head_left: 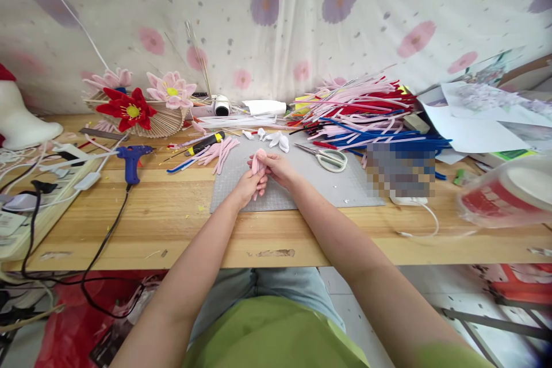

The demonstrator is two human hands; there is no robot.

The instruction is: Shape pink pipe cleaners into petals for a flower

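Above the grey cutting mat (297, 190), my two hands meet over a bundle of pink pipe cleaners (257, 162), bent into a rounded loop at the top. My left hand (250, 185) is closed around its lower part, with short pink ends showing beneath. The fingers of my right hand (275, 167) pinch the bundle from the other side, near the loop. Loose pink pipe cleaner pieces (219, 152) lie just left of my hands. Behind them on the mat sit several small white petal-like pieces (278, 141). Scissors (330, 160) with pale handles rest to the right.
A blue glue gun (133, 162) stands at left, its cord running off the table edge. Finished fuzzy flowers (129, 110) sit at the back left. A big pile of coloured pipe cleaners (357, 106) fills the back right. A red-and-white cup (504, 195) is far right.
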